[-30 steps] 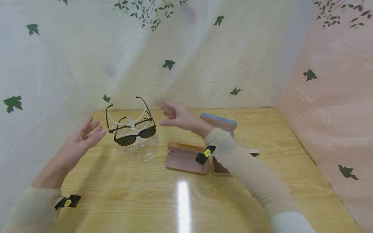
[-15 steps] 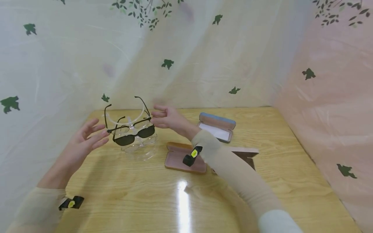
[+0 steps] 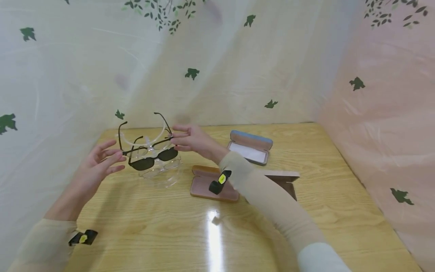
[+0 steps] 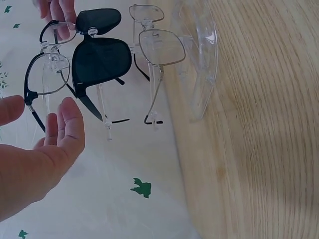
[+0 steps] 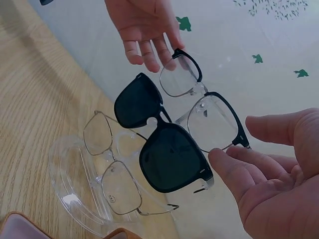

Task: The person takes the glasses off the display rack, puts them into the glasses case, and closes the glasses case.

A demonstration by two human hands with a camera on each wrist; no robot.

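Observation:
A clear plastic display stand [image 4: 204,59] holds three pairs, one above another. Topmost are black-browed eyeglasses [image 3: 162,142] with temples pointing back; dark sunglasses [image 3: 144,164] sit below them, and thin metal-framed glasses [image 4: 162,63] are lowest. My left hand [image 3: 102,160] is at the left hinge of the top eyeglasses, thumb in front and fingers behind, with a gap between them. At the right hinge is my right hand [image 3: 200,143], its thumb and fingers spread on either side of the frame. Whether the fingertips touch the frame is hard to tell.
Right of the stand lies an opened orange glasses case [image 3: 204,189]. Behind it is an opened blue case [image 3: 251,139] with a white cloth inside. A third opened case [image 3: 285,173] is partly hidden by my right sleeve. Patterned curtains [image 3: 221,94] enclose the wooden table [image 3: 153,226].
My right hand has moved left to the right side of the top eyeglasses, uncovering the blue case. The left hand has shifted slightly right to their left side. The glasses stay on the stand.

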